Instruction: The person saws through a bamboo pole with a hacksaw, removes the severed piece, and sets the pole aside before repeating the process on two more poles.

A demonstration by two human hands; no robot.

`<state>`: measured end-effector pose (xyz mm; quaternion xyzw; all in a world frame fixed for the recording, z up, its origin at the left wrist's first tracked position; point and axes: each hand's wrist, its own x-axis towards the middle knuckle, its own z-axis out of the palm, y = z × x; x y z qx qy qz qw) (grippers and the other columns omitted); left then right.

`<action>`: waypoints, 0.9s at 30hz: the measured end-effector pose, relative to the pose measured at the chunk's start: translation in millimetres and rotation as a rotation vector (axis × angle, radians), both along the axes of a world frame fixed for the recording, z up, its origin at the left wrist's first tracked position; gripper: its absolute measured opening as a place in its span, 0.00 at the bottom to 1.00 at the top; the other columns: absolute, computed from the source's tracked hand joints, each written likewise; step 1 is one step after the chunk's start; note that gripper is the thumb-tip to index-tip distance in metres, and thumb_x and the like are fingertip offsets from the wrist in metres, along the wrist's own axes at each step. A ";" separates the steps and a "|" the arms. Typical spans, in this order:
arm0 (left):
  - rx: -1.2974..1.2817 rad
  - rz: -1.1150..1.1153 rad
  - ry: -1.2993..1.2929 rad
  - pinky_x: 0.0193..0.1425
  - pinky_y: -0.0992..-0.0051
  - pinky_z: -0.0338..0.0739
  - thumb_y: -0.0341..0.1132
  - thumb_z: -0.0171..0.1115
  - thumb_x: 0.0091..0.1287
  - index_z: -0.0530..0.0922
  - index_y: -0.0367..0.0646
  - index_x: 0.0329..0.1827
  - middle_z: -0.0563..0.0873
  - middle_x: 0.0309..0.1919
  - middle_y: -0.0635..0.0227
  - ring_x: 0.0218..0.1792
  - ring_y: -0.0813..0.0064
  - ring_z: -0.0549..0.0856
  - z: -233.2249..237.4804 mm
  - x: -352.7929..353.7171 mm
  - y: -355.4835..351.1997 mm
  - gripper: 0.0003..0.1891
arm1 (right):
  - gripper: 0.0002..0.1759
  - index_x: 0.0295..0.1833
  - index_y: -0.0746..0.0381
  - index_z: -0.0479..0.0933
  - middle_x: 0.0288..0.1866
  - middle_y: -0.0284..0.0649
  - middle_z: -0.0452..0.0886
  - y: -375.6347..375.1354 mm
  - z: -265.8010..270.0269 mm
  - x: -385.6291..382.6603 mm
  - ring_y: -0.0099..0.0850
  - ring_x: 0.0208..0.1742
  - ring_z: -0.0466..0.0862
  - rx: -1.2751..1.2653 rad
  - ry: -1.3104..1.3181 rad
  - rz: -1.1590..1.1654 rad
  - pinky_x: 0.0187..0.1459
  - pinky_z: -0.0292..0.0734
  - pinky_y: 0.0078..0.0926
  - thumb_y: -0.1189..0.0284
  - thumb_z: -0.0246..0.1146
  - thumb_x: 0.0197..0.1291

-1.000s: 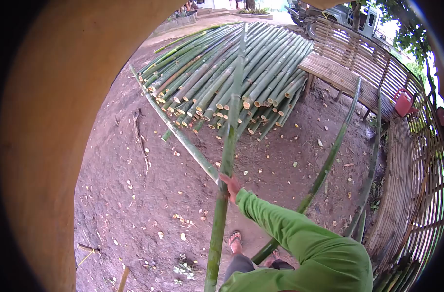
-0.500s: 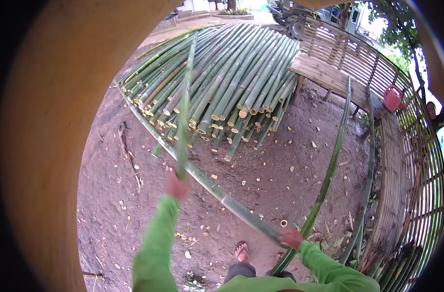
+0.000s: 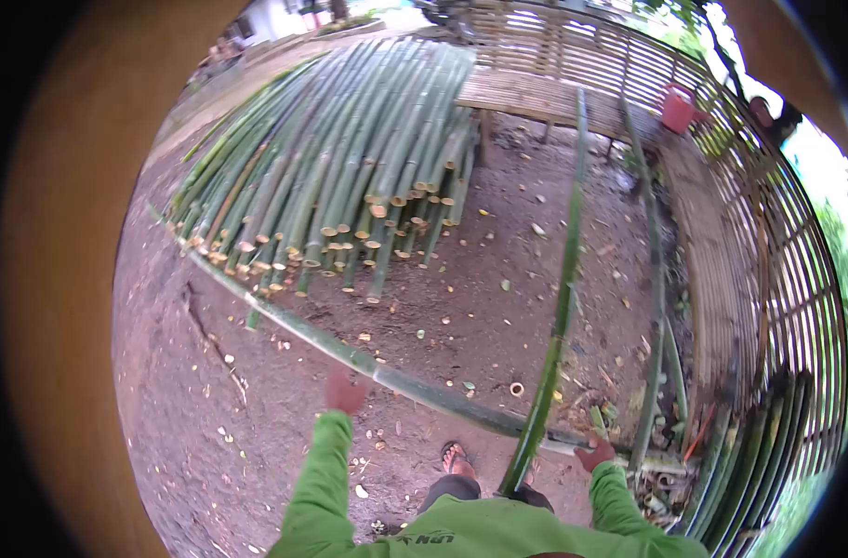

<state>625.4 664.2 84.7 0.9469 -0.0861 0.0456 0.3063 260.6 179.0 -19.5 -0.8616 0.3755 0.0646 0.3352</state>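
The right hand [image 3: 594, 453], toward 4:30 of the view, has its fingers curled on the near end of a long green pole [image 3: 424, 392]. That pole slants across the ground from the hand to its far end between 9 and 10 o'clock, passing below the cut ends of the bamboo pile [image 3: 350, 158] at 11. The left hand [image 3: 347, 391], at 7, is blurred just beside the pole's middle; whether it touches, and whether its fingers are spread or bent, I cannot tell.

Between the hands a steep pole [image 3: 566, 288] crosses over the long one in view, running from the person's lap toward 1 o'clock. A bamboo ring [image 3: 517, 389] lies on the soil at 5, near the crossing, and a sandaled foot [image 3: 456, 458] shows at 6. Another bare pole [image 3: 655, 307] leans at 3. Split bamboo [image 3: 751, 465] is heaped at 4, against the slatted fence [image 3: 805, 270]. The bench [image 3: 517, 93] stands at 1, a red can [image 3: 678, 110] at 2.

Half a second ago the left hand gripped an upright pole; that pole is gone from it. The view has swung clockwise, so the pile sits farther toward 10.
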 end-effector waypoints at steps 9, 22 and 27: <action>0.100 -0.380 0.746 0.55 0.62 0.75 0.59 0.69 0.50 0.71 0.32 0.55 0.82 0.48 0.47 0.50 0.53 0.82 -99.6 -249.2 -210.1 0.41 | 0.32 0.50 0.64 0.78 0.45 0.50 0.83 -94.6 -6.6 -96.2 0.44 0.49 0.82 0.044 0.122 -0.154 0.53 0.76 0.36 0.54 0.73 0.43; -0.154 -0.275 0.949 0.52 0.66 0.76 0.42 0.73 0.42 0.73 0.36 0.52 0.83 0.43 0.53 0.45 0.61 0.83 -42.5 -235.3 -217.6 0.33 | 0.38 0.56 0.62 0.76 0.52 0.47 0.81 -103.9 15.3 -107.4 0.42 0.56 0.80 0.479 0.195 -0.003 0.60 0.72 0.36 0.49 0.72 0.43; -0.040 -0.121 1.029 0.50 0.67 0.76 0.38 0.73 0.43 0.75 0.41 0.53 0.84 0.38 0.58 0.41 0.65 0.82 77.0 -311.1 -106.7 0.30 | 0.41 0.63 0.66 0.68 0.62 0.48 0.75 -59.5 22.6 45.3 0.36 0.63 0.73 0.214 0.019 0.336 0.63 0.68 0.35 0.47 0.65 0.52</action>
